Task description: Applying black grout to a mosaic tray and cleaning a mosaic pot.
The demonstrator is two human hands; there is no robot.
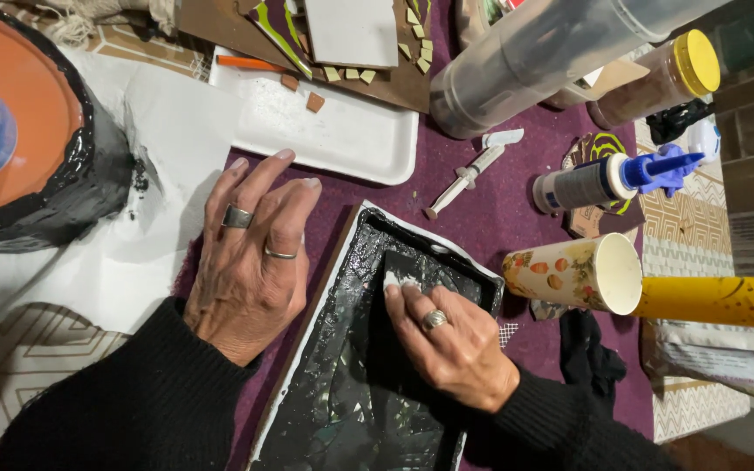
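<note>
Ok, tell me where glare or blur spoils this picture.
Head view: wet glare speckles the black tray beneath the right hand; the clear cylinder at the top is soft; the left hand is sharp; the bottom corners fall dark.

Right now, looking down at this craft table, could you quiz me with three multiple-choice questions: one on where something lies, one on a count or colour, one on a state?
1. Where does the small clear plastic syringe lie?
A. on the purple cloth
B. inside the paper cup
C. on the white foam tray

2. How many rings show on the left hand?
A. none
B. two
C. four

3. How does the fruit-printed paper cup stand?
A. upright
B. on its side
C. upside down

Answers: 1 A, the syringe rests on the purple cloth beyond the black grout-smeared mosaic tray. 2 B, two fingers each bear a ring. 3 B, its open mouth faces sideways, beside the right hand, which presses on the black tray.
</note>
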